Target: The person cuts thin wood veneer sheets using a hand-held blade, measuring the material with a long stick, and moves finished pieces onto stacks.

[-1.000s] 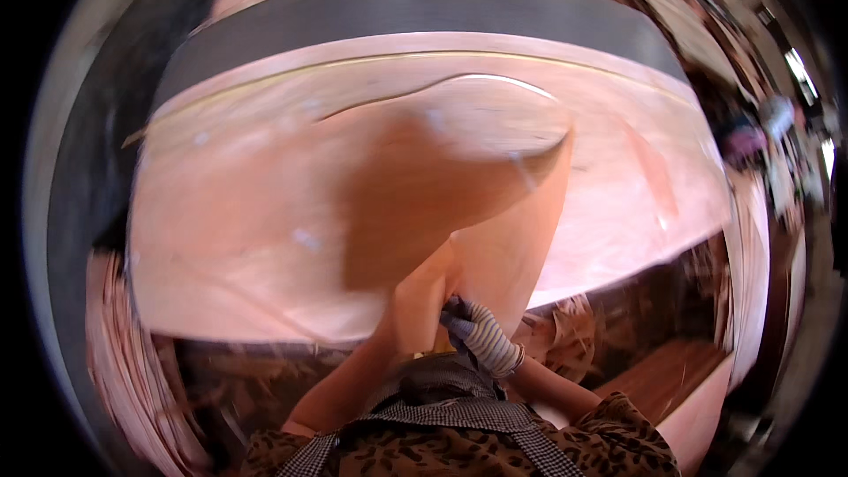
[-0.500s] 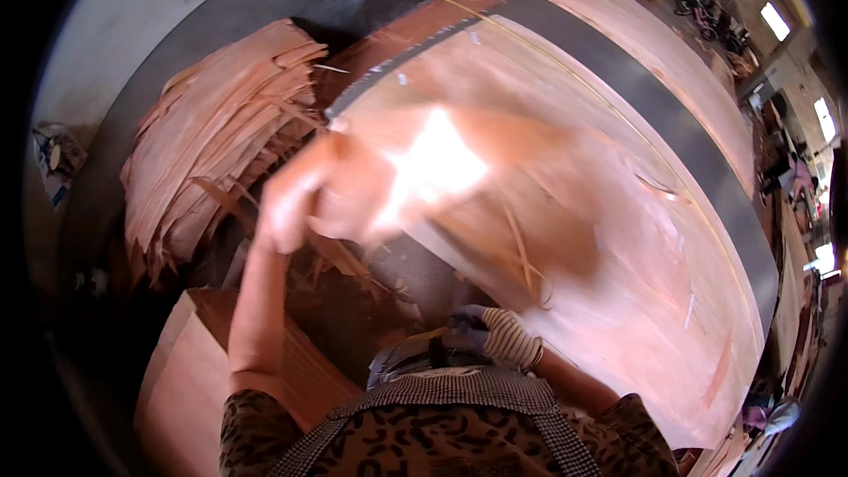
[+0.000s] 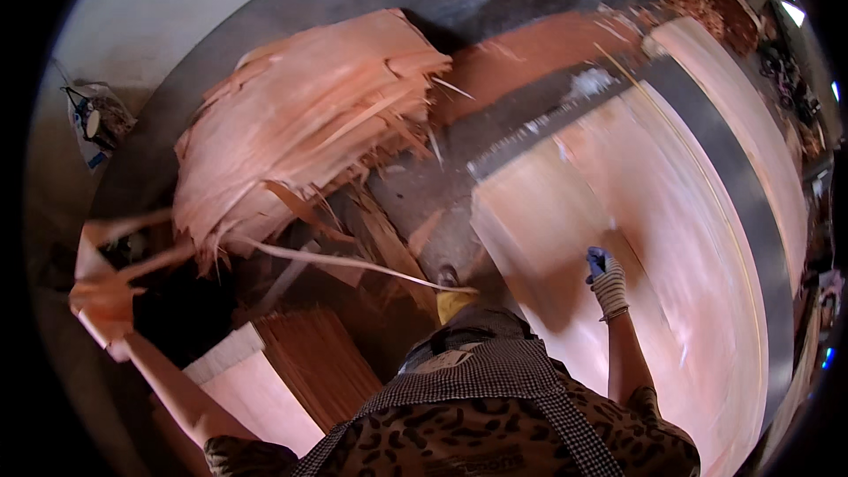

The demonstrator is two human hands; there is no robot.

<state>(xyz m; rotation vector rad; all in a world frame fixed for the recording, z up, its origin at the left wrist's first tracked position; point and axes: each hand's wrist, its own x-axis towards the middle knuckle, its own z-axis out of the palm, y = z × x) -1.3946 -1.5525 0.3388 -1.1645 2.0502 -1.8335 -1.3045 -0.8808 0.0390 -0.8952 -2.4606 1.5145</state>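
Note:
At the far left my bare left hand [image 3: 102, 311] is smeared by motion, closed round torn wood veneer strips [image 3: 161, 260] that stick out toward the veneer pile. A long thin strip [image 3: 353, 263] stretches from near that pile to the front of my waist; whether my hand holds its end I cannot tell. My right hand [image 3: 607, 283], in a striped glove with blue fingers, hovers over the wide stack of pale veneer sheets [image 3: 698, 300]. Its fingers are curled in, and anything inside them is hidden. The topmost sheets show an edge running lengthwise beneath that hand.
A ragged veneer pile [image 3: 309, 106] lies ahead on the left. Close by my left arm stands a neat veneer stack [image 3: 265, 389]. Scraps [image 3: 389, 234] litter the floor by my shoe [image 3: 448, 277]. A dark band [image 3: 751, 150] and a yellow strip [image 3: 698, 155] run along the wide stack.
My left hand has swung from over the wide stack to the far left, taking the blurred veneer piece off it. My right hand has moved from my waist out over the sheets. The view has shifted.

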